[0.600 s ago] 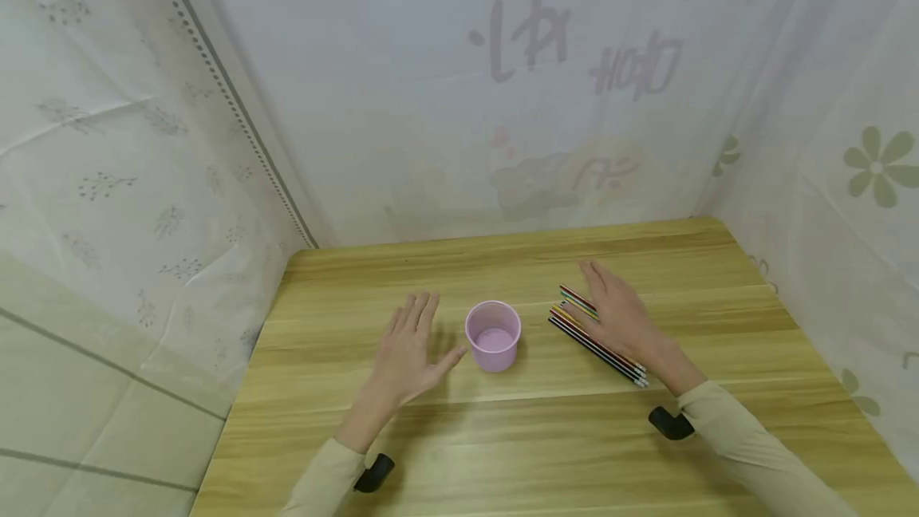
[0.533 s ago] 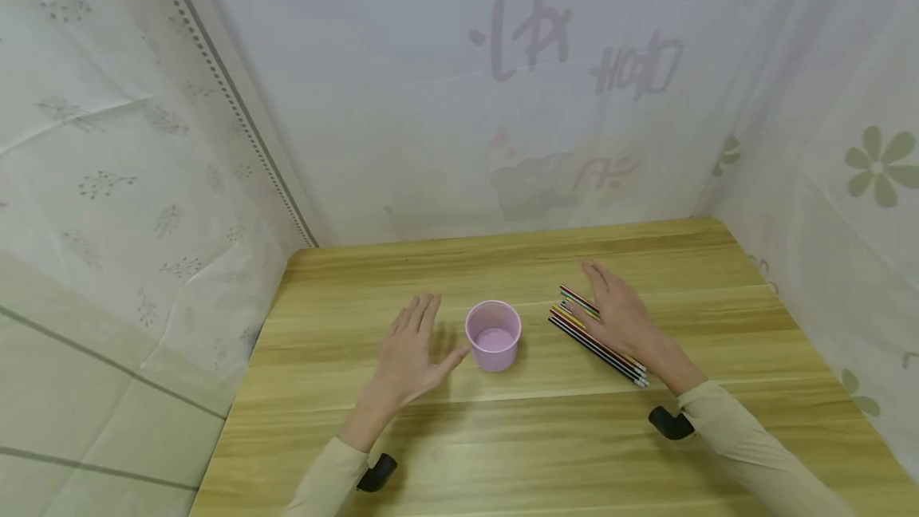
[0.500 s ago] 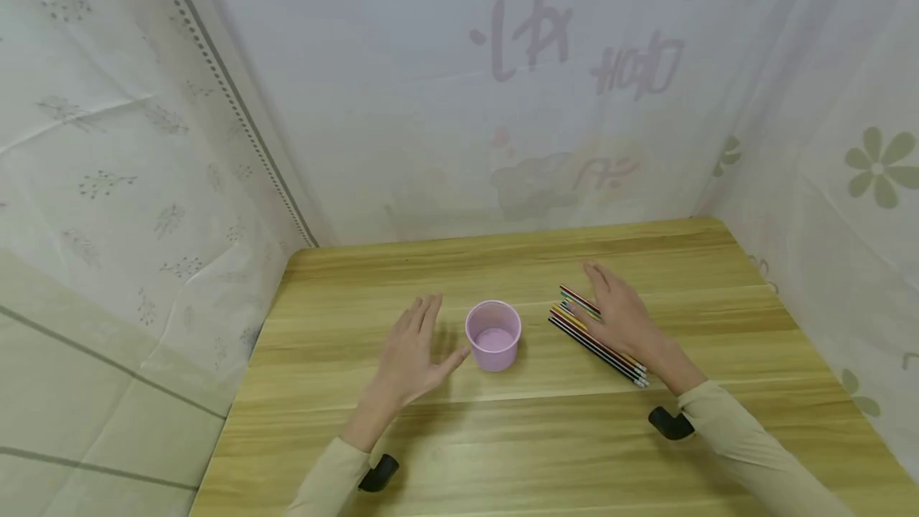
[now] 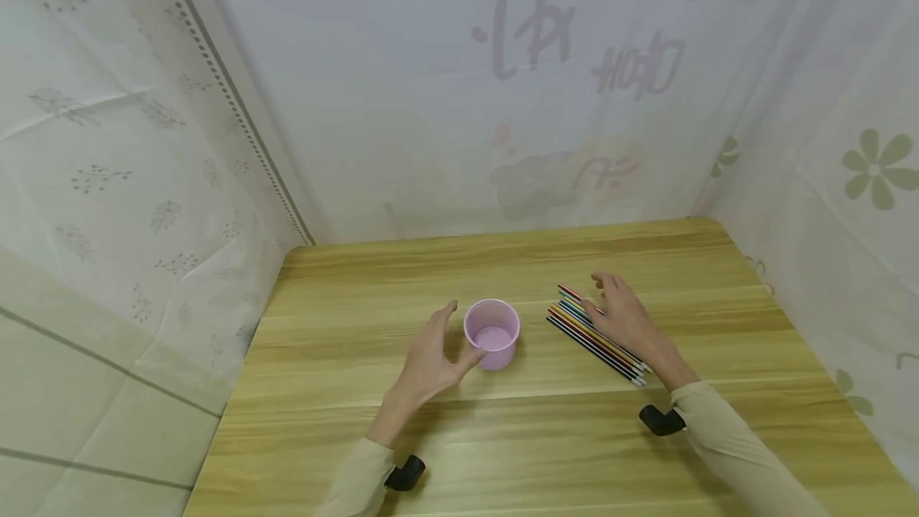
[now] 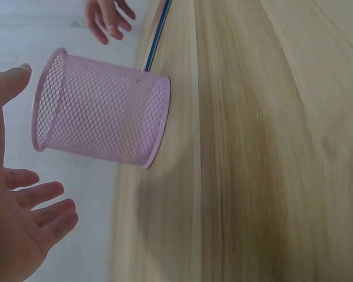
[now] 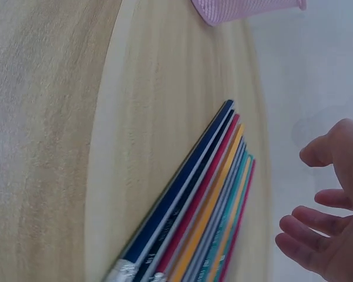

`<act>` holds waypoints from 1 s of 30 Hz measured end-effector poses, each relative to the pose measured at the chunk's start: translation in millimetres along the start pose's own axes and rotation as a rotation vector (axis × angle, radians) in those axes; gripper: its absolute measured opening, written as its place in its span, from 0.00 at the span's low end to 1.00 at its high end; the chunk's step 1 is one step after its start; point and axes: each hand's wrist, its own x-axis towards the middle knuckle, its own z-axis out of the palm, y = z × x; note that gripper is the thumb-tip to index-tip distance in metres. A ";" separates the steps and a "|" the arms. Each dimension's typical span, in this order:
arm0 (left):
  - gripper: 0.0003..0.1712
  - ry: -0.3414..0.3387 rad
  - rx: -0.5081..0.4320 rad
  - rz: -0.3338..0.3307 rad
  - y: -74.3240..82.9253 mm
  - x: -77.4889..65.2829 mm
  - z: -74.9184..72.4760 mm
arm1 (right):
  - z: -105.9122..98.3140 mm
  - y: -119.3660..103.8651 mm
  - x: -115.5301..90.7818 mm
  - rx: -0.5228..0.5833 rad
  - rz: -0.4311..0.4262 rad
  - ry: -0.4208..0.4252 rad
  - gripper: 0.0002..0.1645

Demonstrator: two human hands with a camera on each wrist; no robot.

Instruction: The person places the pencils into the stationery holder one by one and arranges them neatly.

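Note:
A pink mesh pen holder (image 4: 494,357) stands upright on the wooden table, nothing inside it. My left hand (image 4: 428,363) is at its left side, thumb and fingers spread apart around the near rim; the left wrist view shows a gap between the fingers and the mesh wall (image 5: 106,108). To the right lies a bundle of several coloured pencils (image 4: 585,333), side by side, with their silver ends (image 6: 125,270) toward me. Over the pencils hovers my right hand (image 4: 626,321), its fingers loosely bent and holding nothing.
The wooden table (image 4: 502,437) ends at a patterned cloth curtain (image 4: 402,102) at the back, with more cloth on both sides. A black wrist mount (image 4: 405,473) sits under the left sleeve, another black mount (image 4: 661,420) under the right.
My left hand has moved right, to the pen holder, its fingers drawing together. The right hand's fingers have bent more and the hand has shifted slightly toward me. Pen holder and pencils stay put.

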 end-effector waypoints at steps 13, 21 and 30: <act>0.55 0.000 -0.117 0.019 2.8 2.8 17.1 | 12.7 28.9 1.6 0.092 0.074 -0.007 0.22; 0.53 0.012 -0.206 -0.006 2.7 5.5 22.4 | 15.1 31.6 3.7 0.104 0.107 -0.037 0.14; 0.51 0.007 -0.354 -0.030 6.5 5.9 27.5 | 16.4 36.1 5.3 0.081 0.109 -0.057 0.07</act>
